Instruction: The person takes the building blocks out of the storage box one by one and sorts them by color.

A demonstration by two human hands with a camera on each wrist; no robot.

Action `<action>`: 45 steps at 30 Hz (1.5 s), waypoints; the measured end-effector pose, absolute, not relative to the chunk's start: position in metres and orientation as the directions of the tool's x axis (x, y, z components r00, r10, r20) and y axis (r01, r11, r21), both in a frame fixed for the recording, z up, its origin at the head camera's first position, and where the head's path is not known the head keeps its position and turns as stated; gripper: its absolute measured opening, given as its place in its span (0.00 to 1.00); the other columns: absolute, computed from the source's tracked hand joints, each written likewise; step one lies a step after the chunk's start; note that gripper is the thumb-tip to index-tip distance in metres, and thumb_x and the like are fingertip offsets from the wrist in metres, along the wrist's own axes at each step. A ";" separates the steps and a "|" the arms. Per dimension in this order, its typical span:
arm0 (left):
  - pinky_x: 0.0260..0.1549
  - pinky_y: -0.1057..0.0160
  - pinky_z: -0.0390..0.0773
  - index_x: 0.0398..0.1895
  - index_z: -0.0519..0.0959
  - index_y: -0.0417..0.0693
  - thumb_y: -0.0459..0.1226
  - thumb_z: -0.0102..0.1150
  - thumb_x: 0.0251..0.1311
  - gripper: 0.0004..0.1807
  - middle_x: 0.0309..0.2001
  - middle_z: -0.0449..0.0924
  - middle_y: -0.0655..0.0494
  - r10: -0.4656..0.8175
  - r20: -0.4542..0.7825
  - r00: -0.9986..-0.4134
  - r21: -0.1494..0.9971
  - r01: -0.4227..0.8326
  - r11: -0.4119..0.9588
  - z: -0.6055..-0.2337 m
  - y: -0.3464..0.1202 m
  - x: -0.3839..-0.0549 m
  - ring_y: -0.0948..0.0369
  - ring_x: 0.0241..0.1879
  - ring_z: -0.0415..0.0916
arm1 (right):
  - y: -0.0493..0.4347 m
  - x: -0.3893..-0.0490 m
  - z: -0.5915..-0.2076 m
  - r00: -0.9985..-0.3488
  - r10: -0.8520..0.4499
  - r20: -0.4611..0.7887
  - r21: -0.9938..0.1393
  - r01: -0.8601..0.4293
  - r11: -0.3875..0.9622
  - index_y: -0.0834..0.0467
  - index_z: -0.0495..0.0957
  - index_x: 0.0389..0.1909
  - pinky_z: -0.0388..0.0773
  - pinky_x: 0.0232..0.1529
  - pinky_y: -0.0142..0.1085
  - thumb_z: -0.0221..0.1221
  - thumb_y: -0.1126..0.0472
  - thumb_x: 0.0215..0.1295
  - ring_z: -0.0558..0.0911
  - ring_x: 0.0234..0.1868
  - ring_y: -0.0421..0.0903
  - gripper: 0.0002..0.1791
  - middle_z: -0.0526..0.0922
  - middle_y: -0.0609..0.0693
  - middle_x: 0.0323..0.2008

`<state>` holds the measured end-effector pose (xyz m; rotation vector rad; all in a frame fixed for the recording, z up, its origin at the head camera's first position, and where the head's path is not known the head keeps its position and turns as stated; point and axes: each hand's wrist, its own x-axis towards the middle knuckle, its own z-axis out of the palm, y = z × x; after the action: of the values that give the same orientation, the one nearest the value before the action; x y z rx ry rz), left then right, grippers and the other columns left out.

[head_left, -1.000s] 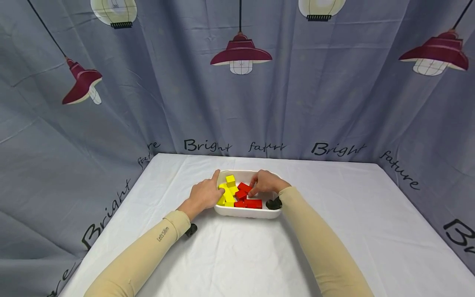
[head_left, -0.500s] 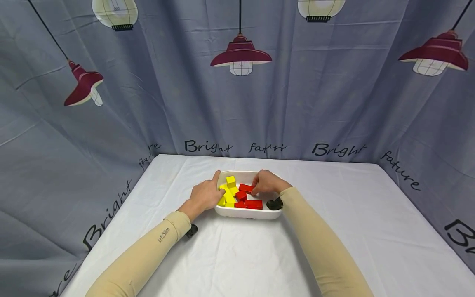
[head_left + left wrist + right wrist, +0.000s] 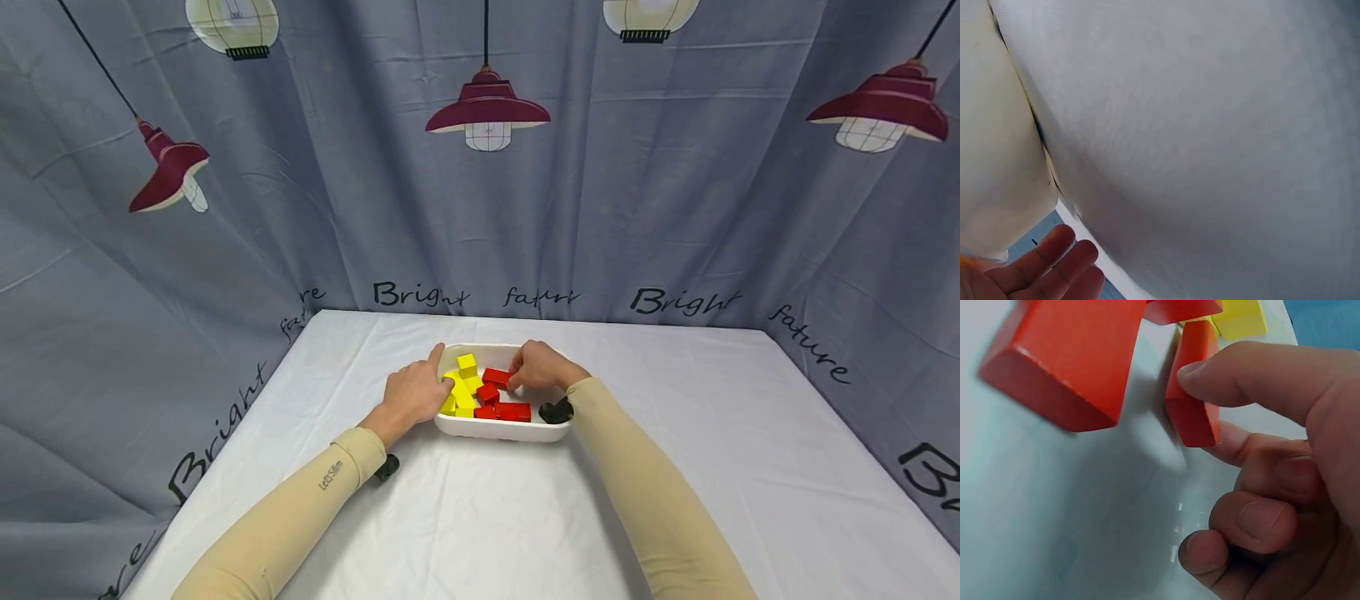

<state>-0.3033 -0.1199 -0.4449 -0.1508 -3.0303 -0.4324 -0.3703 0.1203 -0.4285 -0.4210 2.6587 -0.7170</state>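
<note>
At the left, a beige sleeve [image 3: 285, 517] comes over the white table [image 3: 480, 517], and a dark object [image 3: 387, 467] shows under its cuff. The left hand [image 3: 408, 392] holds the left end of the white tray [image 3: 498, 429]: its thumb is over the rim, its index finger is straight along it, and the other fingers are outside. Inside the tray, yellow blocks [image 3: 462, 396] are grouped at the left. Next, near the middle, lie red blocks [image 3: 513, 412]. Behind them, toward the far wall of the tray, is the held red block [image 3: 1194, 419]. The right hand [image 3: 542, 367] pinches this one between thumb and finger, while its other fingers are curled; whether the block touches the tray floor, one cannot tell.
</note>
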 end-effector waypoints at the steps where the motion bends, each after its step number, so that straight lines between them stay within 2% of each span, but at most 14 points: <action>1: 0.36 0.50 0.78 0.79 0.55 0.53 0.51 0.46 0.67 0.38 0.52 0.84 0.45 0.086 0.090 -0.992 0.275 0.108 0.955 -0.445 -0.120 -0.303 0.53 0.37 0.79 | 0.121 -0.371 -0.427 -0.891 -0.376 -0.253 -0.525 -0.200 0.827 0.56 0.87 0.37 0.75 0.44 0.39 0.71 0.56 0.58 0.77 0.38 0.49 0.09 0.85 0.49 0.33; 7: 0.34 0.50 0.78 0.80 0.55 0.53 0.52 0.45 0.66 0.39 0.53 0.84 0.46 0.084 0.072 -0.994 0.275 0.101 0.956 -0.443 -0.121 -0.304 0.53 0.36 0.79 | 0.122 -0.374 -0.418 -0.880 -0.409 -0.240 -0.511 -0.244 0.824 0.55 0.87 0.37 0.73 0.42 0.39 0.70 0.55 0.58 0.77 0.38 0.49 0.09 0.86 0.48 0.33; 12: 0.34 0.50 0.78 0.80 0.54 0.53 0.52 0.45 0.67 0.39 0.52 0.84 0.45 0.086 0.067 -0.994 0.279 0.102 0.955 -0.444 -0.123 -0.305 0.53 0.35 0.78 | 0.125 -0.372 -0.412 -0.877 -0.414 -0.244 -0.516 -0.244 0.821 0.54 0.88 0.37 0.74 0.47 0.42 0.69 0.56 0.58 0.77 0.42 0.49 0.08 0.86 0.47 0.36; 19: 0.34 0.50 0.77 0.80 0.54 0.54 0.51 0.47 0.67 0.39 0.47 0.85 0.44 0.079 0.060 -0.995 0.284 0.093 0.954 -0.445 -0.123 -0.304 0.53 0.32 0.76 | 0.132 -0.370 -0.404 -0.863 -0.456 -0.217 -0.515 -0.296 0.804 0.54 0.87 0.37 0.76 0.48 0.43 0.69 0.56 0.58 0.78 0.43 0.49 0.08 0.87 0.47 0.36; 24: 0.32 0.51 0.76 0.80 0.54 0.54 0.51 0.47 0.68 0.38 0.45 0.85 0.44 0.084 0.052 -0.995 0.287 0.096 0.953 -0.444 -0.122 -0.304 0.53 0.31 0.76 | 0.140 -0.370 -0.394 -0.859 -0.475 -0.190 -0.501 -0.331 0.799 0.54 0.87 0.38 0.75 0.43 0.40 0.69 0.56 0.58 0.77 0.41 0.48 0.09 0.85 0.48 0.35; 30: 0.28 0.54 0.73 0.81 0.52 0.54 0.51 0.46 0.68 0.39 0.34 0.81 0.48 0.085 0.034 -0.996 0.288 0.091 0.953 -0.443 -0.122 -0.305 0.54 0.28 0.74 | 0.153 -0.371 -0.382 -0.863 -0.478 -0.162 -0.503 -0.344 0.793 0.55 0.87 0.41 0.70 0.34 0.37 0.69 0.56 0.58 0.74 0.34 0.47 0.11 0.79 0.51 0.29; 40: 0.28 0.55 0.72 0.81 0.51 0.54 0.52 0.45 0.68 0.39 0.27 0.77 0.51 0.088 0.023 -0.996 0.294 0.090 0.952 -0.444 -0.122 -0.306 0.54 0.27 0.74 | 0.181 -0.369 -0.370 -0.903 -0.411 -0.127 -0.521 -0.292 0.802 0.58 0.86 0.48 0.66 0.30 0.36 0.68 0.57 0.59 0.71 0.31 0.48 0.17 0.72 0.51 0.24; 45: 0.28 0.54 0.72 0.81 0.51 0.54 0.52 0.45 0.68 0.40 0.28 0.78 0.50 0.085 0.020 -0.996 0.302 0.087 0.949 -0.442 -0.122 -0.306 0.53 0.27 0.74 | 0.198 -0.371 -0.369 -0.919 -0.381 -0.098 -0.519 -0.279 0.808 0.59 0.84 0.52 0.67 0.30 0.36 0.67 0.57 0.61 0.71 0.32 0.48 0.19 0.72 0.52 0.27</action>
<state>-0.3064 -0.1221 -0.4424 -0.1368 -3.0947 -0.4796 -0.3711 0.1975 -0.3689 -0.5159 2.7963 -0.7573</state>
